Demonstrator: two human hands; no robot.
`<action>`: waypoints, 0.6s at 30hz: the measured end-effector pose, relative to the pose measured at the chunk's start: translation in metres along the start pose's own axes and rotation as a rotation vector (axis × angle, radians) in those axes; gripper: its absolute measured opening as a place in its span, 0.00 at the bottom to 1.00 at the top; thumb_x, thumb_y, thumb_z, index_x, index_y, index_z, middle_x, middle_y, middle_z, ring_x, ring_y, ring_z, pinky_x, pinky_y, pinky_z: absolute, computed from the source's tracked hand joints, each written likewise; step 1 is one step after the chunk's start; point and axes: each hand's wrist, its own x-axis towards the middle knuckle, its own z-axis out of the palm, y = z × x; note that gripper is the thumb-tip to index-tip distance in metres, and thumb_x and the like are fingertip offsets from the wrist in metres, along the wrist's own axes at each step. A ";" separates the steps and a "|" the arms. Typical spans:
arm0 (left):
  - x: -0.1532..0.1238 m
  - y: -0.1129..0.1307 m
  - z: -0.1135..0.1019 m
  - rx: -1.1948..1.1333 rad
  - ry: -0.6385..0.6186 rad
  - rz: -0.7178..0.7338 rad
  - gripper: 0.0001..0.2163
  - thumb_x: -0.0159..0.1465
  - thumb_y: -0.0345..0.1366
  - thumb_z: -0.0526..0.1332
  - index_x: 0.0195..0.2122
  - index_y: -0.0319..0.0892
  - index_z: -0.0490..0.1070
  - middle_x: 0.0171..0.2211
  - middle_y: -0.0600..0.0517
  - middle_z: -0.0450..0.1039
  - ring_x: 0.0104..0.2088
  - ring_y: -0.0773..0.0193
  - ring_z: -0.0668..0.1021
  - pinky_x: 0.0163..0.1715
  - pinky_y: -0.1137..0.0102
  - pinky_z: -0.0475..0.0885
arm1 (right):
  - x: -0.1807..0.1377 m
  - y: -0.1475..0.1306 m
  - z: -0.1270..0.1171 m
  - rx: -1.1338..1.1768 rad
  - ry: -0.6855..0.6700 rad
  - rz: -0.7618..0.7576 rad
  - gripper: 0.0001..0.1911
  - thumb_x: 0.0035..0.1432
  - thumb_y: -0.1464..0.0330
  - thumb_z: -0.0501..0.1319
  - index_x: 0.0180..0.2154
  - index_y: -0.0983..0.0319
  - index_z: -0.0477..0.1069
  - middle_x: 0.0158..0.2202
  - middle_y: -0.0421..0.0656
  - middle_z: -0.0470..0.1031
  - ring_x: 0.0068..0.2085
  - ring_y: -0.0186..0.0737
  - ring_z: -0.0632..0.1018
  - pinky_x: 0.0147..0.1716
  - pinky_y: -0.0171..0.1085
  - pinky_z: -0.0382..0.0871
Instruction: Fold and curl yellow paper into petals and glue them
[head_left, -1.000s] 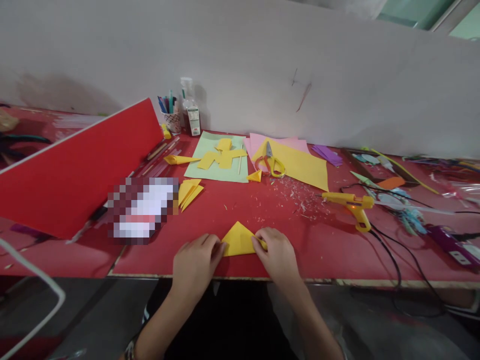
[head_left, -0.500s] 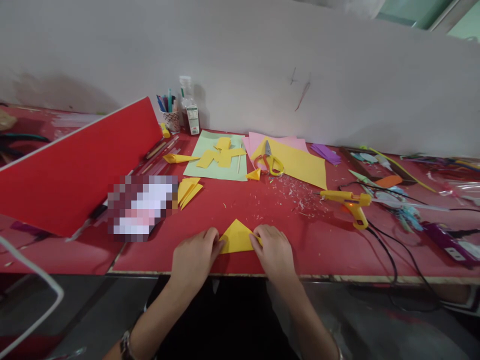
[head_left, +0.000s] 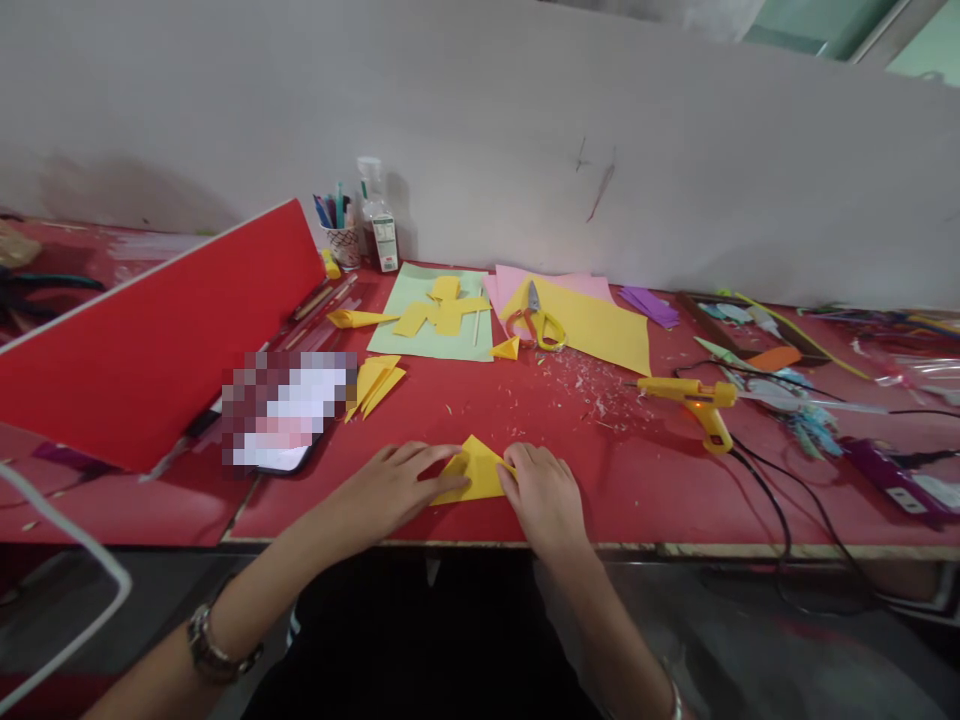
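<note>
A folded sheet of yellow paper [head_left: 484, 475], peaked at the top, lies on the red tabletop close to its front edge. My left hand [head_left: 405, 480] rests over the paper's left side, with thumb and fingers stretched out and apart, their tips touching it. At the right corner my right hand [head_left: 546, 490] pinches the paper between thumb and curled fingers. Several folded yellow paper pieces [head_left: 379, 383] lie to the left beyond my hands. A small yellow paper cone [head_left: 505, 348] sits farther back.
Scissors [head_left: 538, 318] lie on a yellow sheet [head_left: 607, 332] at the back. A yellow glue gun [head_left: 694, 400] with a black cord is on the right. A phone [head_left: 289, 415] leans near a red board [head_left: 187, 330] at left. Paper scraps [head_left: 600, 385] litter the table.
My left hand has let go of the left corner and spread its fingers inward over the paper. My right hand keeps its pinch at the right corner.
</note>
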 end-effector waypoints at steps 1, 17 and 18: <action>0.002 0.000 0.000 0.014 -0.005 0.037 0.19 0.60 0.26 0.47 0.51 0.50 0.56 0.52 0.50 0.60 0.49 0.58 0.66 0.43 0.63 0.65 | 0.000 0.000 -0.001 0.002 -0.012 0.003 0.05 0.53 0.70 0.54 0.25 0.61 0.64 0.24 0.39 0.71 0.28 0.36 0.71 0.26 0.34 0.50; 0.018 0.009 0.005 -0.213 -0.136 0.193 0.27 0.59 0.52 0.43 0.58 0.47 0.44 0.59 0.48 0.44 0.58 0.56 0.49 0.55 0.56 0.45 | 0.000 0.000 -0.001 0.029 -0.015 0.007 0.07 0.54 0.68 0.53 0.26 0.61 0.64 0.25 0.39 0.71 0.28 0.36 0.70 0.27 0.34 0.51; 0.017 0.007 0.004 -0.217 -0.154 0.211 0.28 0.58 0.53 0.43 0.58 0.49 0.42 0.60 0.48 0.42 0.59 0.56 0.48 0.55 0.56 0.44 | 0.000 0.000 -0.001 0.030 -0.012 0.008 0.07 0.54 0.69 0.53 0.26 0.61 0.64 0.24 0.39 0.71 0.28 0.36 0.70 0.27 0.34 0.51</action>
